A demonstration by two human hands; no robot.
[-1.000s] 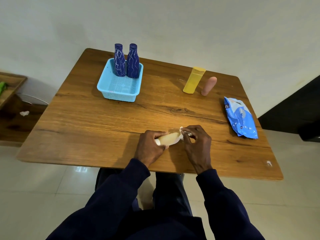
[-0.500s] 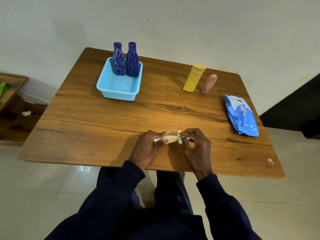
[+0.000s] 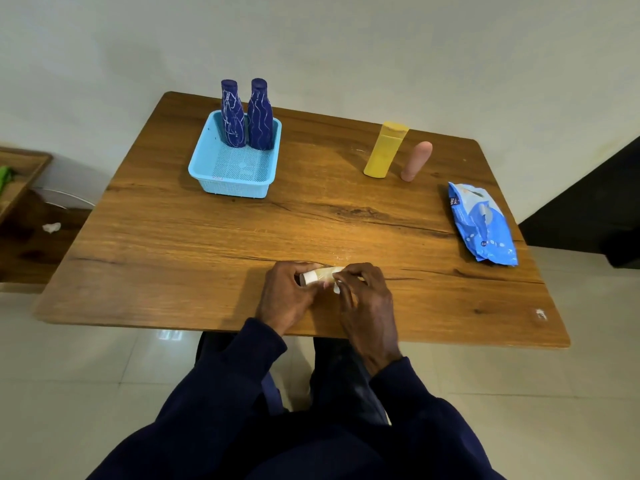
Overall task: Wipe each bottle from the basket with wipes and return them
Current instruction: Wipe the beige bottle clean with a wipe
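Observation:
My left hand (image 3: 285, 296) grips a small cream bottle (image 3: 320, 274) that lies sideways just above the table's near edge, its white cap pointing left. My right hand (image 3: 363, 299) pinches a white wipe (image 3: 336, 287) against the bottle's right end. The light blue basket (image 3: 221, 183) stands at the far left of the table with two dark blue bottles (image 3: 232, 116) (image 3: 260, 116) upright at its back. A yellow bottle (image 3: 383, 150) and a pink bottle (image 3: 415, 161) stand on the table at the far right.
A blue pack of wipes (image 3: 481, 225) lies near the right edge of the wooden table (image 3: 173, 244). A low wooden shelf (image 3: 20, 168) stands to the left, with a scrap of white tissue (image 3: 52, 227) beside it. Tiled floor lies below.
The cream bottle has turned in my hands, so its white cap now shows at the left. My right hand has shifted the wipe along the bottle's right end. Both hands stay close together.

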